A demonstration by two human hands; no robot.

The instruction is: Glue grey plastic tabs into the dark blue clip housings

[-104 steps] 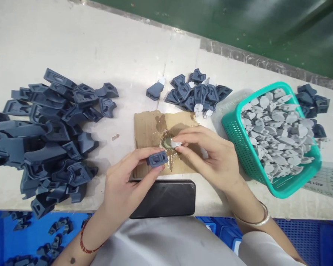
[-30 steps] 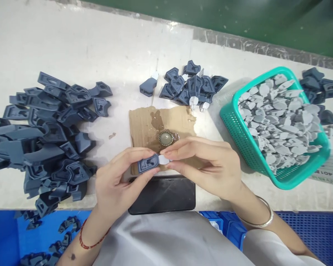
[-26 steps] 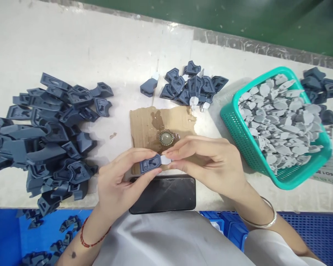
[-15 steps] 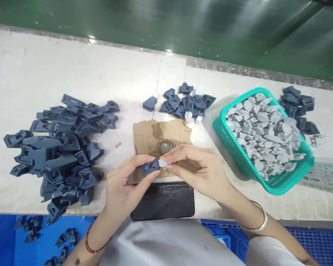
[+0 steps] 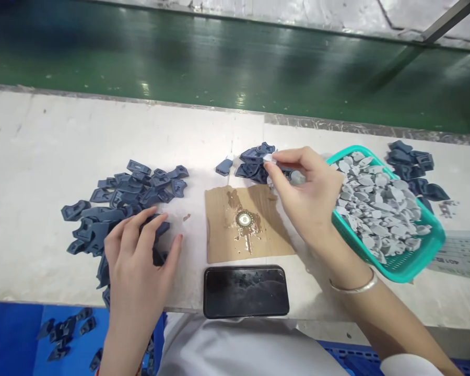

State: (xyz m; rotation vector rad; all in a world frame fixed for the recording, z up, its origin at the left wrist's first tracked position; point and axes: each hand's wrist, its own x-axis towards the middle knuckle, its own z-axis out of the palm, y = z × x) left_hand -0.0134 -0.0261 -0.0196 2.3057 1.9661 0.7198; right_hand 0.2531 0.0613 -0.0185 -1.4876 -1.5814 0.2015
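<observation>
My left hand [image 5: 139, 256], fingers spread, is over the right side of a big pile of dark blue-grey plastic parts [image 5: 97, 230]; nothing shows in its grasp. My right hand [image 5: 309, 193] pinches a small light-grey piece [image 5: 270, 157] at the smaller heap of dark parts [image 5: 253, 169], back of centre. Whether a dark part is attached to that piece cannot be made out. Between the hands, a small round metal-rimmed dish [image 5: 244, 219] sits on wet-stained brown cardboard [image 5: 221, 237].
A green basket [image 5: 417, 269] of light-grey pieces [image 5: 379, 203] stands at the right, with more dark parts [image 5: 405, 162] behind it. A black phone [image 5: 246, 291] lies at the front edge. Dark parts [image 5: 65, 331] lie on a blue surface at the lower left.
My hands have parted: the left went to the big pile, the right to the small heap. The dark part they held together is no longer between them. The view has shifted.
</observation>
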